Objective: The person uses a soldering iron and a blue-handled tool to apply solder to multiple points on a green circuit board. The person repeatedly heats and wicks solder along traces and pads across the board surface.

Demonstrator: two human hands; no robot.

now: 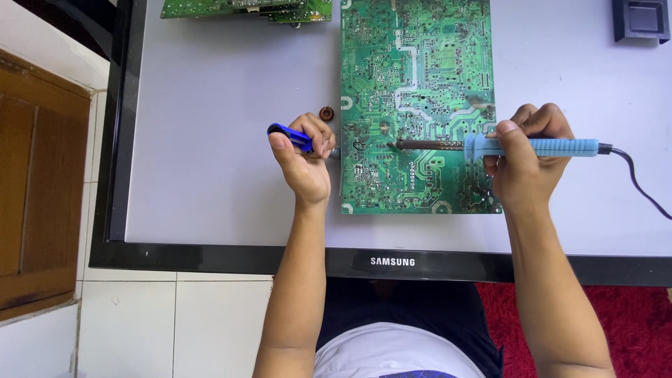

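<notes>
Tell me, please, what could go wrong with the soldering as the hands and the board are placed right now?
1. The iron lies nearly flat over the board, so its hot shaft may touch neighbouring joints or traces.
2. The left hand, holding a blue tool, sits at the board's edge, near the hot tip; a slip could burn the fingers.
3. The cord trails off to the right; a snag could jerk the iron in the right hand.
</notes>
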